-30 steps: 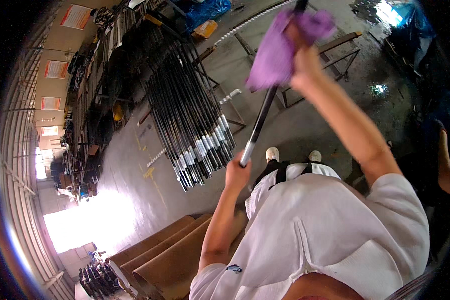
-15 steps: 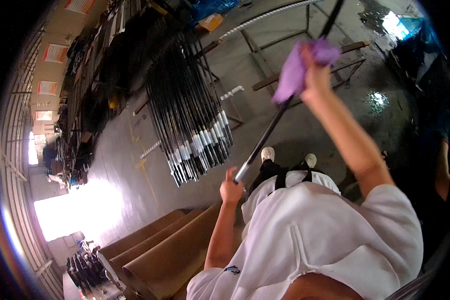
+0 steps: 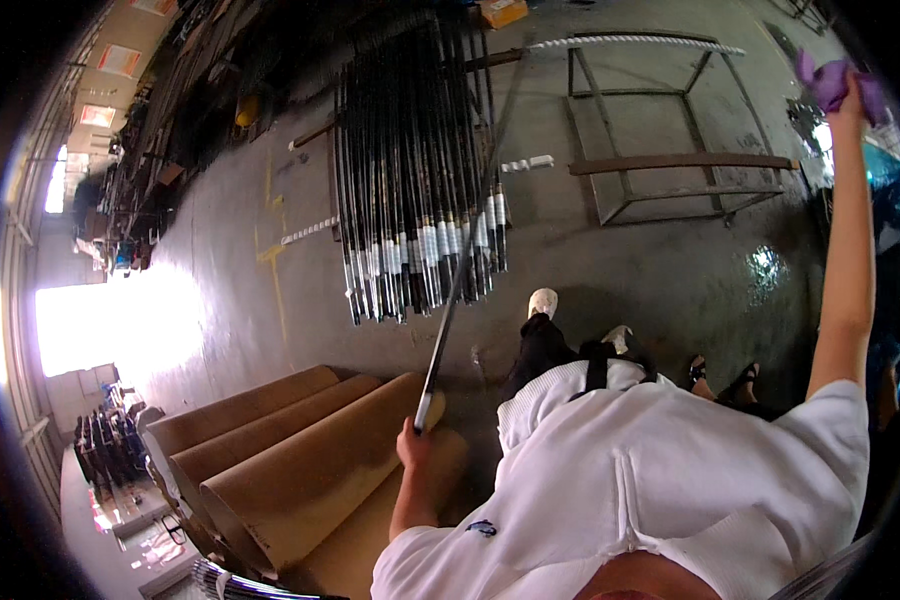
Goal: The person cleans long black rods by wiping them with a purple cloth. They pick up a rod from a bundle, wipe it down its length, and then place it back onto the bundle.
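My left hand (image 3: 411, 447) is closed round the pale silvery end of a long dark pole (image 3: 448, 325). The pole slants up and away from it, passing over the right part of a row of similar poles (image 3: 415, 170); its far end blurs into the dark. At the far right, my right arm is stretched out. My right hand (image 3: 848, 98) grips a crumpled purple cloth (image 3: 828, 84), which is apart from the pole.
A metal rack (image 3: 685, 165) with a brown padded bar stands ahead. Large brown rolls (image 3: 300, 480) lie at the near left. Another person's sandalled foot (image 3: 700, 372) shows right of my shoes. Blue sheeting (image 3: 888, 180) hangs at the right edge.
My right hand and the cloth have left the pole and swung far to the right. My left hand has moved left and nearer with the pole, which now points across the row.
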Action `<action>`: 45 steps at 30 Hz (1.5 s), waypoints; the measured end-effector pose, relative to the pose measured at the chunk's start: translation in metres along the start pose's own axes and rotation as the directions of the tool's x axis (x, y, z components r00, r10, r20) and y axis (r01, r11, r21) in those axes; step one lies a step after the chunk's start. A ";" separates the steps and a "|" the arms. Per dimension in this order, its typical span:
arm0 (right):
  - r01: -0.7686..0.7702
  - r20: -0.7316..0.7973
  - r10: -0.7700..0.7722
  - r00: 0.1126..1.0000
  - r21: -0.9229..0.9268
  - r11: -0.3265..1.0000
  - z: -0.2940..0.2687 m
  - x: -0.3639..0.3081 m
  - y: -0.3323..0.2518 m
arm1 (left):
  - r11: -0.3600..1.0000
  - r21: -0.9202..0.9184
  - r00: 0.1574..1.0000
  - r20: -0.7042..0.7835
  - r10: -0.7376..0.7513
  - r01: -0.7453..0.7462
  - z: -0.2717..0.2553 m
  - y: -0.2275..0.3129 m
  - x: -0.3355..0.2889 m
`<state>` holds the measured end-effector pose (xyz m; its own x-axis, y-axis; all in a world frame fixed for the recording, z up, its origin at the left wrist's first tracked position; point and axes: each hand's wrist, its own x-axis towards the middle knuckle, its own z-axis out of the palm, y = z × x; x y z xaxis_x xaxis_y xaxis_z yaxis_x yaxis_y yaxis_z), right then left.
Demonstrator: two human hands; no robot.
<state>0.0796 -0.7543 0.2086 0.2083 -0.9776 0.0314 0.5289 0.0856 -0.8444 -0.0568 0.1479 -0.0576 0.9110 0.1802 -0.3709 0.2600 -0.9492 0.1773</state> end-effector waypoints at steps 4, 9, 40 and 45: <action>-0.241 0.098 0.271 0.957 -0.243 0.940 0.001 -0.141 0.108 | 0.986 -0.154 0.997 -0.024 -0.071 0.067 0.028 0.088 0.072; -0.468 0.008 0.513 0.859 -0.398 0.789 -0.076 -0.272 0.188 | 0.948 -0.307 0.996 -0.019 -0.093 0.082 0.041 0.161 0.169; -0.697 -0.337 0.610 0.717 -0.367 0.616 -0.209 -0.379 0.158 | 0.948 0.199 0.968 0.033 0.247 -0.249 0.035 0.261 0.276; -0.698 -0.393 0.578 0.715 -0.349 0.626 -0.224 -0.381 0.152 | 0.944 0.242 0.973 0.110 0.203 -0.224 0.035 0.267 0.276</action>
<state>-0.1031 -0.4121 -0.0516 0.1313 -0.7253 -0.6758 -0.1017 0.6682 -0.7370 0.2524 -0.0648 -0.1445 0.9041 -0.0458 -0.4249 -0.0365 -0.9989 0.0299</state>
